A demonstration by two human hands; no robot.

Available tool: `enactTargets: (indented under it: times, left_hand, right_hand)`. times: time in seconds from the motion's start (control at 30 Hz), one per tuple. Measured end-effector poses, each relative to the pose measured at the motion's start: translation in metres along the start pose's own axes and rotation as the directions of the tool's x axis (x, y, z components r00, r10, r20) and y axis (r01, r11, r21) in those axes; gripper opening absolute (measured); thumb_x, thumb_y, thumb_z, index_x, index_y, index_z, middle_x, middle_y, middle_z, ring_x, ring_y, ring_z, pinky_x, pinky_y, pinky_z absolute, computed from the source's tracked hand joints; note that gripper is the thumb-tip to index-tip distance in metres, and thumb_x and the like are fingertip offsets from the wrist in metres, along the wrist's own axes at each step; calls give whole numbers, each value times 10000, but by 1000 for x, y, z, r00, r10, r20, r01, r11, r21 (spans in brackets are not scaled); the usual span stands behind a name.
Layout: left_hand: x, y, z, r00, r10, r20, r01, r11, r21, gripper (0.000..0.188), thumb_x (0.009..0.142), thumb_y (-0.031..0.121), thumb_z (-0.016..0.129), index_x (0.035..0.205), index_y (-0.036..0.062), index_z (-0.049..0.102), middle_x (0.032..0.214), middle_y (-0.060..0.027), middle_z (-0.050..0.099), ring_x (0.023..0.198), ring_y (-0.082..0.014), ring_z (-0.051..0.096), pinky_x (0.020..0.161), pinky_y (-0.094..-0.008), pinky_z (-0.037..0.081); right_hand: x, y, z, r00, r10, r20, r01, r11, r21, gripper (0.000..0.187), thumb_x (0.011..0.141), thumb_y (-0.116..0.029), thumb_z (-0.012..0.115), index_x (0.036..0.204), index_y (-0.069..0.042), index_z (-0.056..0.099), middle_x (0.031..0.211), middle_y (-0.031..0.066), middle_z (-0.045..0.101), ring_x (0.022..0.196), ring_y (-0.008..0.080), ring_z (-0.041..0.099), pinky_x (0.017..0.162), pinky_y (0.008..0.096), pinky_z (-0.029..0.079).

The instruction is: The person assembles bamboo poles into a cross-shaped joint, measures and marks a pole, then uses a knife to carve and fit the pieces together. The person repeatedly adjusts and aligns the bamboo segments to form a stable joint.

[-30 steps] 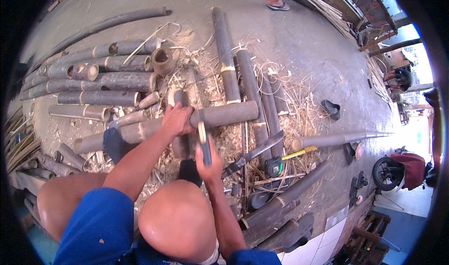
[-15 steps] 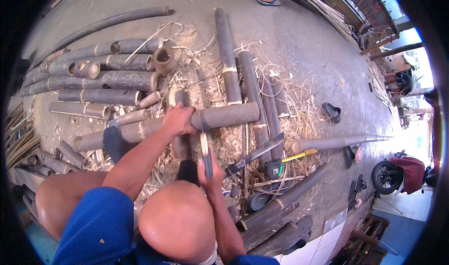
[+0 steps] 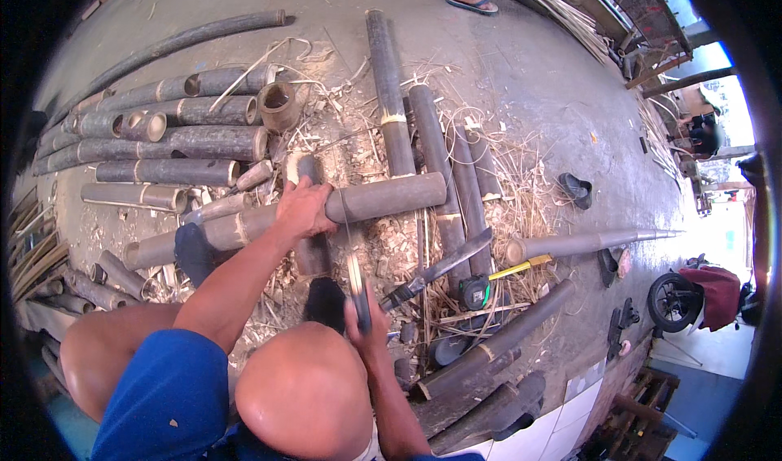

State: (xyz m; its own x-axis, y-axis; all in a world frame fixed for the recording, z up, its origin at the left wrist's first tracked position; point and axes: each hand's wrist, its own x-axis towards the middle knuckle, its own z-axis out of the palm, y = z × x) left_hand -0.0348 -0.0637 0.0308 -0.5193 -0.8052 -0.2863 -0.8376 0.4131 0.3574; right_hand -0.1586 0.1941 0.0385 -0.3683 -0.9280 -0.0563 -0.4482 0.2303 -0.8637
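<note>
My left hand (image 3: pixel 305 208) is closed over a thick bamboo pole (image 3: pixel 391 198) that lies slantwise in front of me, propped on a shorter bamboo piece (image 3: pixel 313 253). In my right hand (image 3: pixel 366 318) is the handle of a handsaw (image 3: pixel 354 272), just in front of my knee. Its thin blade crosses the pole right beside my left hand; how deep it sits in the cut I cannot tell. One dark-covered foot (image 3: pixel 194 253) of mine presses against the pole's left part. A long-bladed knife (image 3: pixel 444 267) lies to the right of the saw.
Several bamboo lengths (image 3: pixel 204 142) lie at the left, with more on the right. A tape measure (image 3: pixel 475 291) with its yellow strip out rests among shavings (image 3: pixel 521 184). Another person's sandalled feet (image 3: pixel 468 1) stand at the far edge. A motorbike (image 3: pixel 676 302) is at the right.
My right hand has drawn the saw back toward my body. My left hand keeps its hold on the bamboo pole, and the view has shifted slightly.
</note>
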Motion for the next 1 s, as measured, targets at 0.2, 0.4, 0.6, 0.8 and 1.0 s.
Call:
enactTargets:
  times: [0.2, 0.4, 0.6, 0.8, 1.0]
  left_hand:
    - [0, 0, -1, 999, -13, 44, 12, 1000, 28, 758, 600, 482, 893, 1226, 136, 643, 1196, -53, 724, 1211, -278, 543, 1025, -498, 387]
    - [0, -4, 6, 1000, 9, -2, -9, 1000, 7, 781, 581, 487, 903, 1228, 133, 645, 1202, -53, 725, 1221, -278, 545, 1048, -503, 384]
    - [-1, 0, 3, 999, -20, -33, 20, 1000, 12, 752, 589, 482, 904, 1197, 122, 644, 1166, -77, 731, 1194, -304, 563, 1021, -497, 397]
    - [0, -4, 2, 999, -16, 30, 15, 999, 48, 817, 593, 507, 904, 1264, 127, 632, 1232, -55, 714, 1242, -290, 543, 1064, -513, 376]
    - [0, -4, 7, 1000, 12, -4, -12, 1000, 11, 824, 588, 522, 899, 1262, 130, 632, 1228, -59, 714, 1222, -283, 545, 1055, -495, 383]
  right_hand:
    - [21, 3, 10, 999, 44, 1, -44, 998, 52, 575, 958, -268, 704, 1440, 10, 557, 864, 244, 707, 709, 360, 731, 623, 418, 555]
    - [-119, -5, -58, 995, 88, 51, -84, 993, -87, 585, 932, -175, 701, 1455, 29, 538, 1021, 247, 746, 872, 354, 771, 768, 423, 601]
    - [60, -5, 26, 999, -34, -39, 34, 999, 4, 553, 980, -252, 674, 1451, 4, 536, 859, 184, 715, 717, 310, 720, 638, 414, 558]
    - [-43, -4, -24, 991, 121, 58, -125, 990, 61, 608, 951, -241, 690, 1493, -31, 513, 1121, 234, 739, 953, 370, 761, 755, 422, 596]
    - [-91, 0, -46, 995, -97, -8, 96, 990, -99, 673, 906, -209, 719, 1517, -43, 491, 1149, 251, 732, 851, 344, 775, 692, 418, 598]
